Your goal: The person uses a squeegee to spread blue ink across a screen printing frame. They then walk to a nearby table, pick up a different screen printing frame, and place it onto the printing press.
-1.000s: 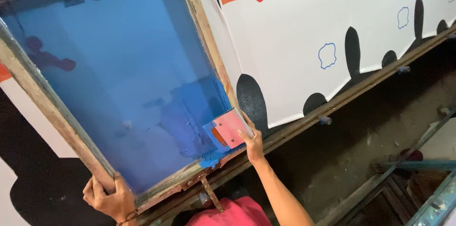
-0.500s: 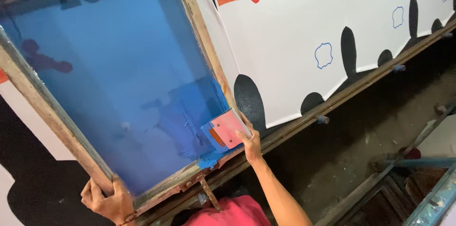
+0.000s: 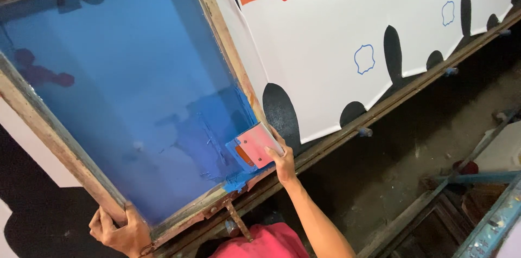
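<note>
Change: against the view 1 second back, the scraper sits at the same near-right corner of the screen and both hands are where they were; only the head camera has drifted a touch. That reads as a pause at the end of a pass, with the ink gathered in that corner.
Right hand [image 3: 282, 161]: fingers curled closed over the top edge of the small pinkish flat scraper with an orange patch [image 3: 258, 147], blade edge down in the ink.
Left hand [image 3: 116, 230]: grip wrapped shut around the near-left corner of the large wooden-framed printing screen with blue mesh [image 3: 116, 92].
Where the scraper is: inside the frame, touching the mesh at its near-right corner, just beside the wooden rail.
Which way it points: blade edge faces down and left into the smeared blue ink [image 3: 214, 138]; its long axis runs roughly along the near rail, tilted up to the right.
Screen axis: long side runs away from the person, skewed leftward.
Around it: white fabric printed with black rounded shapes and blue outlines [image 3: 336, 30] lies on the long table [image 3: 412, 92], right of the screen.
</note>
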